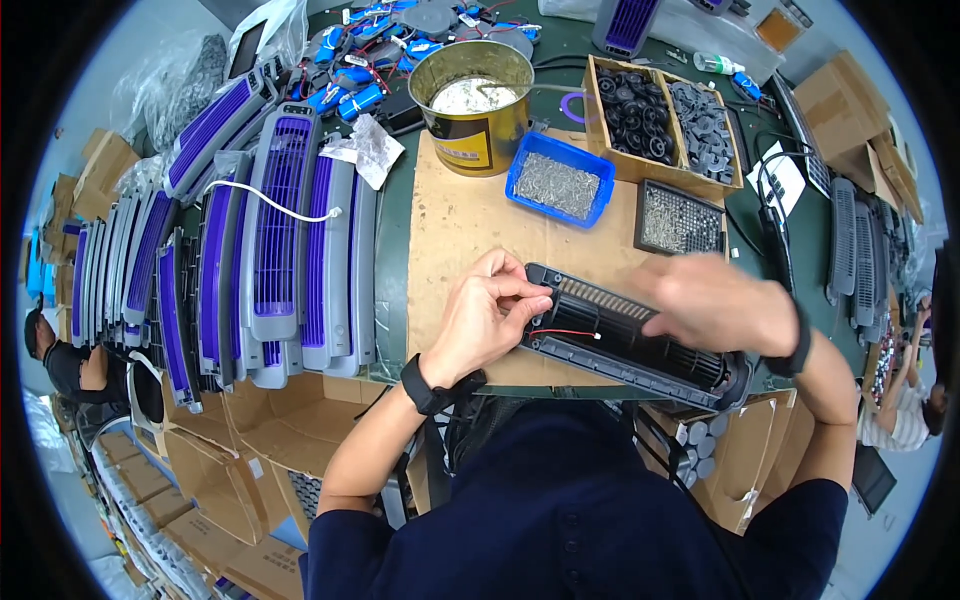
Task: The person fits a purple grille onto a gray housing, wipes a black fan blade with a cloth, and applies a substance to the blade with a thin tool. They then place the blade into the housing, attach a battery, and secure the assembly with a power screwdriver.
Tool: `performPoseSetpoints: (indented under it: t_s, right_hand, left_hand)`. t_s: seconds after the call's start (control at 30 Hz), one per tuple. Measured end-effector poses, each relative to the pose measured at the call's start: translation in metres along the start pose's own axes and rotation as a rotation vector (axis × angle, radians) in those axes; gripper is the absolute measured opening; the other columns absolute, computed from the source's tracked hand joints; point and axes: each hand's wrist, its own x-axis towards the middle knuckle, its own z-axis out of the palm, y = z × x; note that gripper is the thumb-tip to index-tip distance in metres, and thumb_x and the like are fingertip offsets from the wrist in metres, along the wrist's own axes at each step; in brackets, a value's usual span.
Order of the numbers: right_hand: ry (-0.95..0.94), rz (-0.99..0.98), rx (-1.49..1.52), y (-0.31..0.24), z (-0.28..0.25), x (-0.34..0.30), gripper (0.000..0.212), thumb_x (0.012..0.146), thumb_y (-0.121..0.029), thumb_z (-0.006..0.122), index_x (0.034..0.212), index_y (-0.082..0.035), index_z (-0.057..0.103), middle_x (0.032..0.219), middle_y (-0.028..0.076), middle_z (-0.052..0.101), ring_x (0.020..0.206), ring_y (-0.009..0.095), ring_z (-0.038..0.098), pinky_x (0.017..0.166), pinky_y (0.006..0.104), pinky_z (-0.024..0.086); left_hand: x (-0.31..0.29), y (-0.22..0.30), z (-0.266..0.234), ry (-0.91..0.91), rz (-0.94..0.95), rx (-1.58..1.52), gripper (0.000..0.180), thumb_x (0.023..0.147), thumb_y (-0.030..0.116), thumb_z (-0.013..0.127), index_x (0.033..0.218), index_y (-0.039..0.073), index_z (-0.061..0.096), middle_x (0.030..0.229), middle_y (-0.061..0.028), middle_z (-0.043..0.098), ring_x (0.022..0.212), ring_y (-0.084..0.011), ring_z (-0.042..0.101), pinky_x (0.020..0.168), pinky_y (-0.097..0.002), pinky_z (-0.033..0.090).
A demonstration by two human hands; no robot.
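A long dark fan housing [615,367] lies slantwise on the cardboard sheet in front of me, its open side up. A ribbed black fan roller shows inside it. My left hand [485,315] is at the housing's left end, thumb and forefinger pinched together; what they hold is hidden. Just below those fingertips a thin red wire [562,331] with a small white plug lies across the housing. My right hand [715,300] is over the housing's right half, smeared by motion, so its fingers cannot be read.
Beyond the housing stand a blue tray [522,203] of small metal parts, a black box [640,240] of screws, a tin can [505,140] and a wooden box [597,125] with black and grey parts. Purple-and-grey grille panels [285,230] crowd the left side.
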Motion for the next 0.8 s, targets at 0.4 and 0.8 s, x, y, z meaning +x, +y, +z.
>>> performPoseSetpoints:
  t_s: [0.4,0.8]
  right_hand:
    - [0.462,0.128,-0.144,0.057,0.003,0.099,0.017,0.072,-0.009,0.071,0.086,0.0,0.072,0.083,0.017,0.069,0.086,0.035,0.065,0.079,0.0439,0.052]
    - [0.648,0.07,-0.272,0.064,0.039,0.118,0.013,0.067,-0.017,0.078,0.067,-0.006,0.071,0.07,0.012,0.065,0.078,0.03,0.062,0.071,0.0414,0.048]
  left_hand:
    - [0.056,0.028,-0.018,0.107,0.135,0.317,0.012,0.081,0.013,0.072,0.088,0.004,0.074,0.079,-0.0115,0.063,0.073,-0.0242,0.062,0.067,-0.0339,0.05]
    - [0.116,0.007,0.004,0.073,0.225,1.11,0.016,0.074,0.018,0.072,0.074,0.002,0.07,0.076,-0.0194,0.067,0.073,-0.0338,0.069,0.061,-0.0428,0.054]
